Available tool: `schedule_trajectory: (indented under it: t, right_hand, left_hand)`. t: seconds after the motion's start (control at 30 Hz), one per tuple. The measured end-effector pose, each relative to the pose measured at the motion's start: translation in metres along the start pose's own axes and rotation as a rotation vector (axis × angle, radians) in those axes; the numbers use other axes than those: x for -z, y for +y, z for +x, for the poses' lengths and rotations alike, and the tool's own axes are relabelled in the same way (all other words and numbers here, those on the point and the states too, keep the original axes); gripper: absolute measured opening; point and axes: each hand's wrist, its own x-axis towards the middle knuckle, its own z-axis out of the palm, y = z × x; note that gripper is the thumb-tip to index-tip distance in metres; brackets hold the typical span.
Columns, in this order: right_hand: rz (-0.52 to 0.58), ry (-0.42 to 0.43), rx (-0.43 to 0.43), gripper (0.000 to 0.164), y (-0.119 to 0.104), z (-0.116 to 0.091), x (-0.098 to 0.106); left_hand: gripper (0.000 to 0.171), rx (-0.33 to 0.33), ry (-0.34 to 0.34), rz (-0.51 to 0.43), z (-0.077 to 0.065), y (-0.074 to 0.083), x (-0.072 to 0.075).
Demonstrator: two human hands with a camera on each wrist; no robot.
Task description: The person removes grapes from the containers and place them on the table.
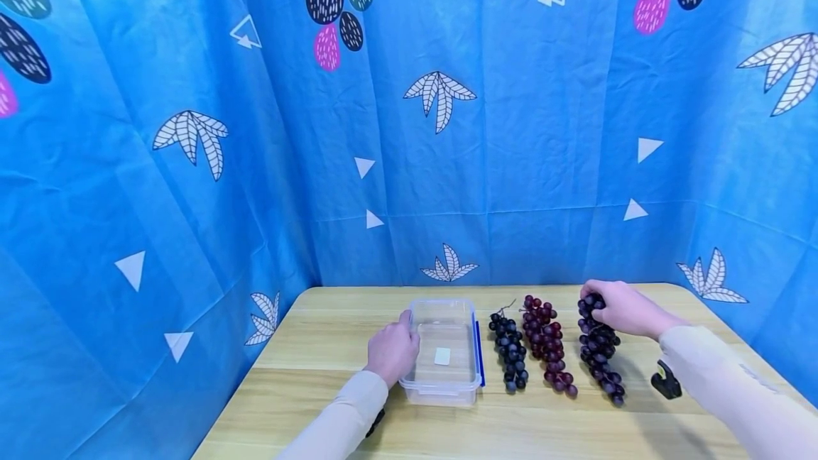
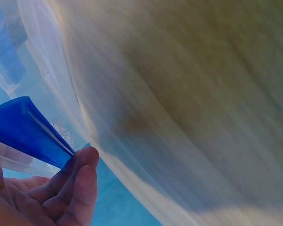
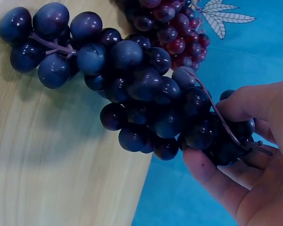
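Observation:
On the table's left half sits a clear plastic container (image 1: 441, 382) without its lid on top, a small white label inside. My left hand (image 1: 393, 351) grips its left side; in the left wrist view the fingers (image 2: 85, 183) pinch by a blue latch flap (image 2: 30, 134). My right hand (image 1: 626, 308) holds the top end of a dark purple grape bunch (image 1: 599, 350), thumb and fingers around the upper grapes near the stem (image 3: 217, 113). The bunch hangs down toward the table. To its left lie a red grape bunch (image 1: 544, 339) and a blue-black grape bunch (image 1: 509, 353).
A pale wooden table (image 1: 307, 346) carries everything. Behind and beside it hangs a blue patterned curtain (image 1: 530, 148). The blue-black bunch lies close to the container's right side, where a blue latch strip (image 1: 479, 353) stands along the edge.

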Motion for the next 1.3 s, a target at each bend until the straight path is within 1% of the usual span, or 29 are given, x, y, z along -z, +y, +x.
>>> schedule_trajectory:
  t: [0.3, 0.53, 0.63, 0.87, 1.03, 1.3]
  right_hand:
    - [0.018, 0.000, -0.019, 0.025, 0.007, 0.011, -0.012]
    - [0.037, 0.010, -0.028, 0.028, 0.011, 0.020, -0.022]
    - [0.049, -0.001, -0.031, 0.028, 0.012, 0.024, -0.025]
    - [0.057, -0.041, -0.088, 0.029, 0.012, 0.031, -0.034]
    - [0.049, -0.059, -0.103, 0.030, 0.012, 0.035, -0.041]
    - [0.028, -0.052, -0.086, 0.031, 0.017, 0.041, -0.051]
  left_hand:
    - [0.050, 0.005, -0.005, -0.008, -0.001, 0.002, 0.002]
    - [0.049, -0.018, 0.037, -0.001, -0.002, 0.002, 0.000]
    - [0.049, -0.020, 0.035, -0.007, -0.002, 0.002, 0.000]
    - [0.050, -0.014, 0.023, -0.010, -0.003, 0.002, 0.001]
    - [0.049, -0.009, 0.017, -0.009, -0.003, 0.002, 0.002]
    - [0.048, -0.008, 0.016, -0.014, -0.002, 0.002, 0.001]
